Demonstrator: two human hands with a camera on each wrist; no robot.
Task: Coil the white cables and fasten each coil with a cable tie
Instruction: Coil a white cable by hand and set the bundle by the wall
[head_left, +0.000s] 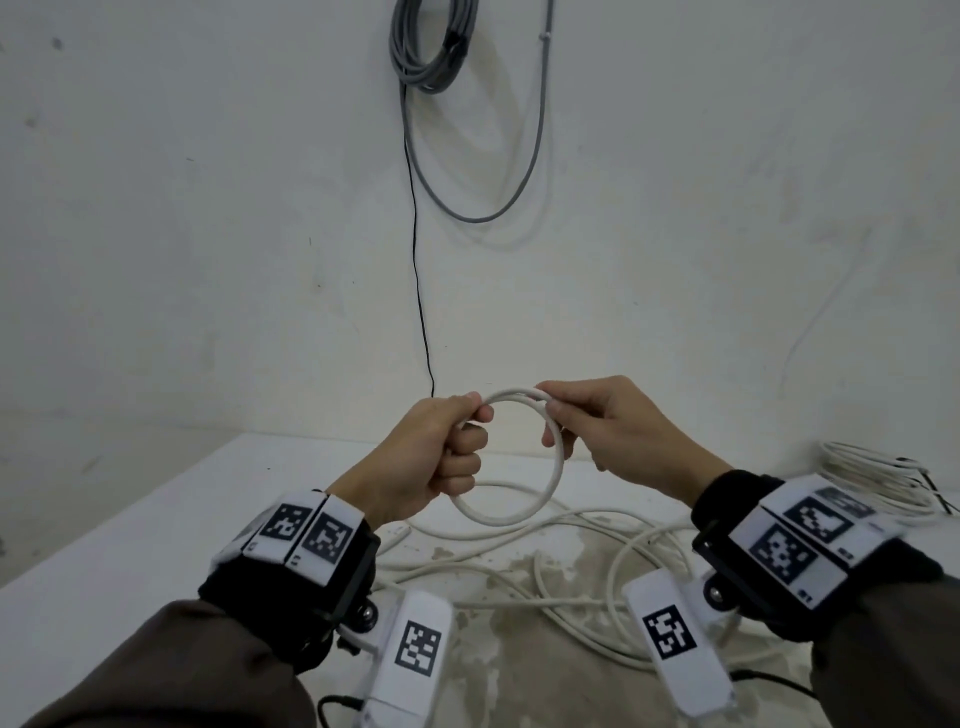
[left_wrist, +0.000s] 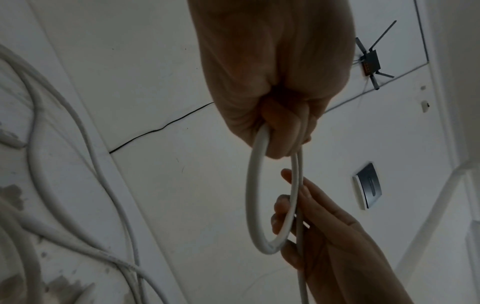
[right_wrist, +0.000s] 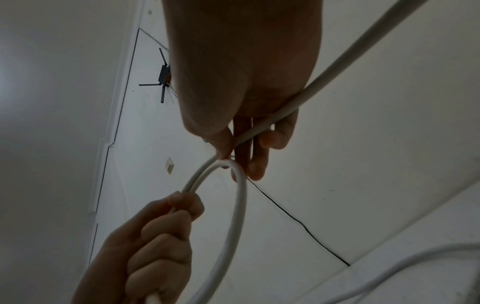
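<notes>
The left hand (head_left: 439, 457) is closed in a fist around the left side of the loop (head_left: 540, 493), with thumb and forefinger clamping the two strands where they overlap at the top. The loop is held in the air above the table (head_left: 156, 530), between the two hands, and consists of about one full turn of white cable (head_left: 571, 603). The loop stands roughly upright, its open face toward the head camera; its long axis is close to vertical, since the ring is slightly taller than wide. The right hand (head_left: 618, 431) pinches the top right of the loop between thumb and forefinger, while its remaining fingers, loosely curled, guide the running strand; the right wrist view shows that strand passing back under the palm and away past the wrist.

Step in hand: coiling, at an early stage. Most of the cable lies loose and tangled on the table below the hands. No cable tie is applied.

Next move, as judged: the right hand draws more slack and lays another turn beside the first, and the left hand opens briefly to accept it without releasing the turn already formed.

At far right, a finished coil (head_left: 872, 478) lies on the table.
</notes>
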